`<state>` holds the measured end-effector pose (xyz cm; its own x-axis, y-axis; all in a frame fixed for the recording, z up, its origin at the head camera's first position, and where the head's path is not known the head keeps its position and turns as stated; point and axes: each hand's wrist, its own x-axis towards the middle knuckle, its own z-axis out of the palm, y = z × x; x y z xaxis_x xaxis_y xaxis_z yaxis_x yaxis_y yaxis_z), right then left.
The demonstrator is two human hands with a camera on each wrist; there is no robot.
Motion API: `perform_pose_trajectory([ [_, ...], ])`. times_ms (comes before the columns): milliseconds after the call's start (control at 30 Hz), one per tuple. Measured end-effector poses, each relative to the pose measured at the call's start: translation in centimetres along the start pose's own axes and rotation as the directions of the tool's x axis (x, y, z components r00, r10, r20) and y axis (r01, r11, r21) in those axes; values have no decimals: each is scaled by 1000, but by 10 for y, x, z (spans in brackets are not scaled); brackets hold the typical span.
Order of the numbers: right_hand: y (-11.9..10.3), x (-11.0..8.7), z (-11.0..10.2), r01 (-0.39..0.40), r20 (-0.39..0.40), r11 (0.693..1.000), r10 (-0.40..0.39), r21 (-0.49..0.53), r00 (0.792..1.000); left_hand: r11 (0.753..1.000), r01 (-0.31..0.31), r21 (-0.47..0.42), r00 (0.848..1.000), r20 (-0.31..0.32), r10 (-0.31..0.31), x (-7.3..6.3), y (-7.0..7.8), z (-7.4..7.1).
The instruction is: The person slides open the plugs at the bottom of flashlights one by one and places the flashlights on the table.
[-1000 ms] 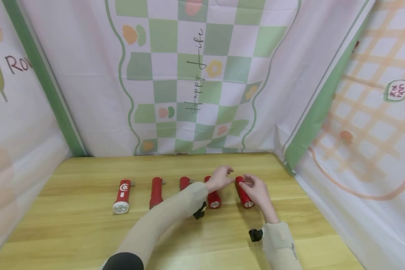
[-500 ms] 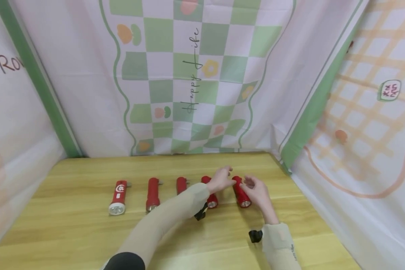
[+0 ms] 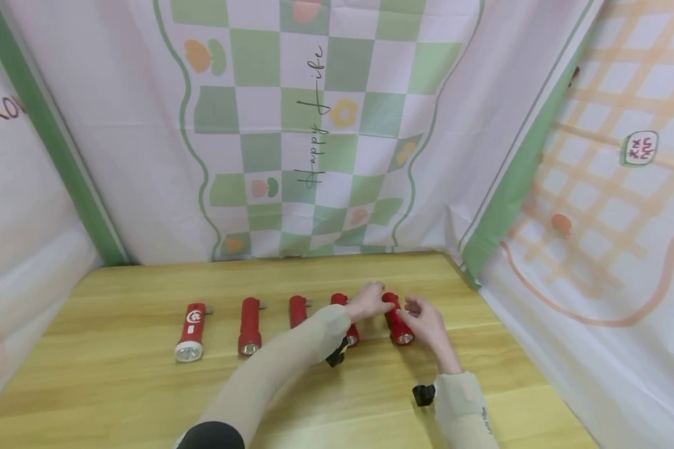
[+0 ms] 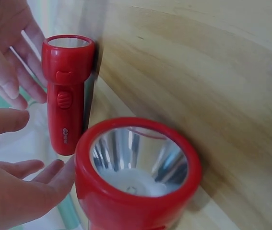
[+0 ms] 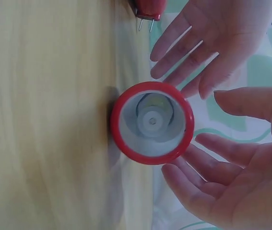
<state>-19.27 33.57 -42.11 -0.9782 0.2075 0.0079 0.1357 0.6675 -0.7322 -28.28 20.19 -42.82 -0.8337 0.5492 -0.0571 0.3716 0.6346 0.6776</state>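
Observation:
Several red flashlights lie in a row on the wooden table. My left hand [image 3: 369, 301] hovers at the left side of the rightmost flashlight [image 3: 397, 321], fingers loosely extended. From the other side, my right hand [image 3: 425, 321] faces it, palm turned inward and fingers spread. Neither hand grips anything. Its lens end [image 5: 152, 143] points at the camera in the right wrist view, with right-hand fingertips [image 5: 174, 177] right at the rim. My left forearm passes over the neighbouring flashlight [image 4: 136, 201], whose wide reflector fills the front of the left wrist view.
Farther left lie a red flashlight with a white head [image 3: 191, 330], a plain red one [image 3: 250, 324] and one partly hidden by my sleeve [image 3: 297, 310]. Some have metal plug prongs. Patterned cloth [image 3: 326, 143] hangs behind the table [image 3: 118, 386] and at both sides.
The head view has swung slightly right, so the flashlights and cloth appear farther left. My left hand sits nearer the rightmost flashlight, its thumb overlapping it in view. The flashlights stay in their row.

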Motion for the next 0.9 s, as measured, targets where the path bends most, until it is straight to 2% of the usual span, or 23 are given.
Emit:
perform_pose_trajectory([
  [200,6,0,0,-21,22,1000,22,-15,1000,1000,-20,-6,999,32,20,-1,1,5],
  [533,10,2,4,-14,48,999,15,-35,999,998,-53,22,998,36,52,-3,1,3],
  [767,12,3,7,-1,52,999,3,-39,999,997,-75,9,997,38,74,0,-1,6],
  [900,12,3,9,-5,50,999,7,-34,999,998,-67,-3,997,43,67,1,-2,7],
])
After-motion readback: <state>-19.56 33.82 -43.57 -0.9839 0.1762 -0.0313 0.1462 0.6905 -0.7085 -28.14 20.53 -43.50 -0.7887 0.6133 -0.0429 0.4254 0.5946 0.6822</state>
